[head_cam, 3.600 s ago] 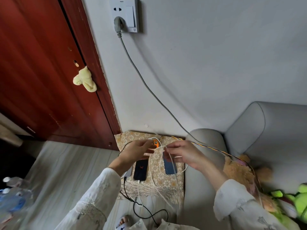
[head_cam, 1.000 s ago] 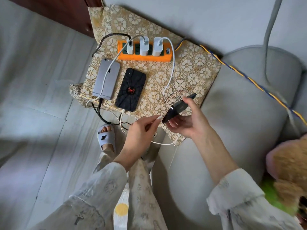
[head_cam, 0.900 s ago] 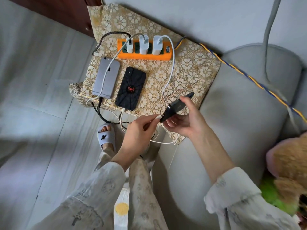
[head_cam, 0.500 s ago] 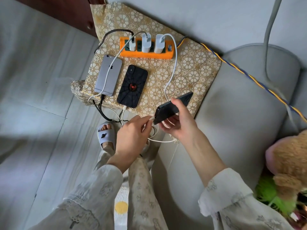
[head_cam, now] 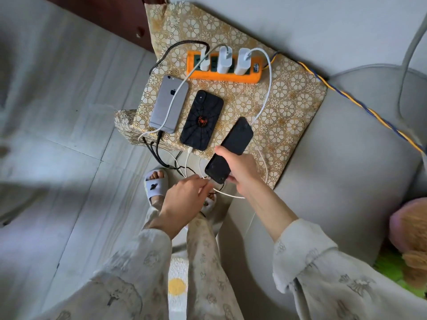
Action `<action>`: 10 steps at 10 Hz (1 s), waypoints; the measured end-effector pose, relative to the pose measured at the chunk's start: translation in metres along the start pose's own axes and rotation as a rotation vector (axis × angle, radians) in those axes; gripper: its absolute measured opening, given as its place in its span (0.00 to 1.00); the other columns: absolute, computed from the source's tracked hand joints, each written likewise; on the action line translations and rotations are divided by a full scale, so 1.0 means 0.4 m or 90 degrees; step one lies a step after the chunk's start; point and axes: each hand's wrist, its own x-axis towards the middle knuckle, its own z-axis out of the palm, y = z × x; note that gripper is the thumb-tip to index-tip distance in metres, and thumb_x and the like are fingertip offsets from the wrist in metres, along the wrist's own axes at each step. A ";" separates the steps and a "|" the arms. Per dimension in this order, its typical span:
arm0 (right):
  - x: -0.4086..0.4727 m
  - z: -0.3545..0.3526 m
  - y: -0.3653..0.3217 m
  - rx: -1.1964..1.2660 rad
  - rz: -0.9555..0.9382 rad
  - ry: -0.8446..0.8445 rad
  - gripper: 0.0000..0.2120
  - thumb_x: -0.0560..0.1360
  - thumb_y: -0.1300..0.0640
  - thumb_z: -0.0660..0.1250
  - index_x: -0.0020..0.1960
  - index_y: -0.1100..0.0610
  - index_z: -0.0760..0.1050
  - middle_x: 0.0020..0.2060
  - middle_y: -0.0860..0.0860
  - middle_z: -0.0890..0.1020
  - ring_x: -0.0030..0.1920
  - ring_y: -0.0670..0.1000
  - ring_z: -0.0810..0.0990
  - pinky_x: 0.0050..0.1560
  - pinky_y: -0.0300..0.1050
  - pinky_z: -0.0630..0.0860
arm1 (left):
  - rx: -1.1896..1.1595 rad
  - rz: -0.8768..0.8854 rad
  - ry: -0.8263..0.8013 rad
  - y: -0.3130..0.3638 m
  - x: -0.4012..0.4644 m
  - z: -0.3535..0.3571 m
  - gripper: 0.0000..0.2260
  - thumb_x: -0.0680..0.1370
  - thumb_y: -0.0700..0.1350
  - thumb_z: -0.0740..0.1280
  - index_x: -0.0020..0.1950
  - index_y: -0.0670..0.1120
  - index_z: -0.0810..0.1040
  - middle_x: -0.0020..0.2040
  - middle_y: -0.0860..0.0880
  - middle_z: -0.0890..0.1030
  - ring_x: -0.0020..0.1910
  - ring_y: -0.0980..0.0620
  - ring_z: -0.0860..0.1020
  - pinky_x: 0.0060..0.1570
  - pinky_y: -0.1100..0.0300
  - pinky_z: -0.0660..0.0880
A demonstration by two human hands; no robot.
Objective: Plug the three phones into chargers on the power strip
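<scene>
right hand (head_cam: pixel 240 172) closed around plain black slab phone (head_cam: pixel 231 148), tilted, lower end off the gold floral-cloth worktop (head_cam: pixel 288 105) edge. left hand (head_cam: pixel 184 197) fingers pinched on thin white charging cable (head_cam: pixel 265 98) end at phone's bottom edge; whether plugged in, unclear.

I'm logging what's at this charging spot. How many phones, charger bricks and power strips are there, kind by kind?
Phones: 3, the silver phone, the spider-case phone, and the black phone held in the right hand
White charger bricks: 3
Orange power strip: 1
Total: 7
</scene>
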 end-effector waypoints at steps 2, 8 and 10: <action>0.096 0.056 -0.035 -0.232 -0.128 0.110 0.39 0.58 0.45 0.74 0.62 0.64 0.67 0.60 0.59 0.74 0.61 0.59 0.73 0.60 0.55 0.74 | 0.186 0.036 -0.066 -0.077 0.130 -0.037 0.19 0.80 0.45 0.56 0.71 0.48 0.63 0.71 0.44 0.64 0.70 0.44 0.62 0.65 0.45 0.66; 0.158 0.092 -0.078 -0.309 -0.082 0.249 0.39 0.69 0.48 0.71 0.69 0.66 0.57 0.67 0.62 0.63 0.66 0.62 0.65 0.64 0.54 0.67 | 0.375 0.138 -0.304 -0.105 0.248 -0.128 0.26 0.79 0.39 0.56 0.74 0.42 0.49 0.77 0.43 0.39 0.76 0.44 0.44 0.71 0.48 0.57; 0.028 0.026 -0.117 -0.237 -0.063 0.090 0.13 0.75 0.49 0.63 0.50 0.59 0.69 0.39 0.49 0.74 0.40 0.51 0.74 0.35 0.42 0.66 | 0.241 0.103 -0.313 -0.048 0.200 -0.216 0.23 0.79 0.42 0.55 0.74 0.44 0.56 0.77 0.42 0.50 0.75 0.44 0.55 0.70 0.47 0.62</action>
